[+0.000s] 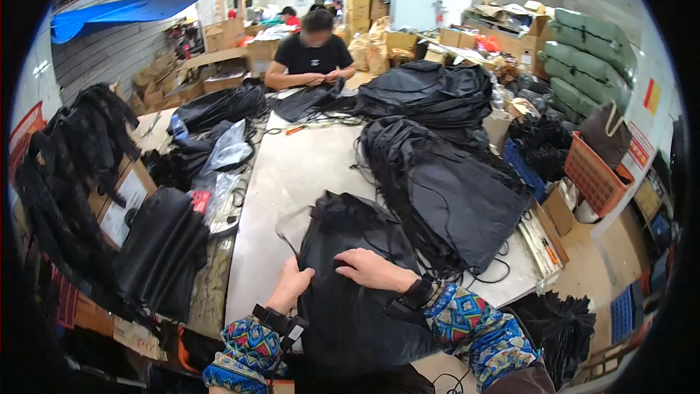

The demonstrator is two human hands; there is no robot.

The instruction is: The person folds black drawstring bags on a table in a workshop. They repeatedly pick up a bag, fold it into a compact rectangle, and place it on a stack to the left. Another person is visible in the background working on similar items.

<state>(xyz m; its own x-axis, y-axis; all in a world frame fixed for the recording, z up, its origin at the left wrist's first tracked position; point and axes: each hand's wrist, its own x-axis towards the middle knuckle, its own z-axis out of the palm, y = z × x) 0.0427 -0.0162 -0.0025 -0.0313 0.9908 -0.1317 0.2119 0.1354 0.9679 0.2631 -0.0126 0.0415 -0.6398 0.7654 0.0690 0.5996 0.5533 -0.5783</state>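
Lying flat right below me is the black bag (357, 314), on the table (292, 160), long axis roughly 12 to 6. My right hand (375, 270) is closer to its middle: resting on top, fingertips aimed around 10, thumb spread off from them, nothing pinched that I can see. Left hand (292, 282) is at the bag's 9 o'clock edge, so from those fingers most of it lies toward 4. Can't tell if they're pinching that edge. Big black pile (467, 204) out at 2, then a co-worker (313, 58) just shy of 12.
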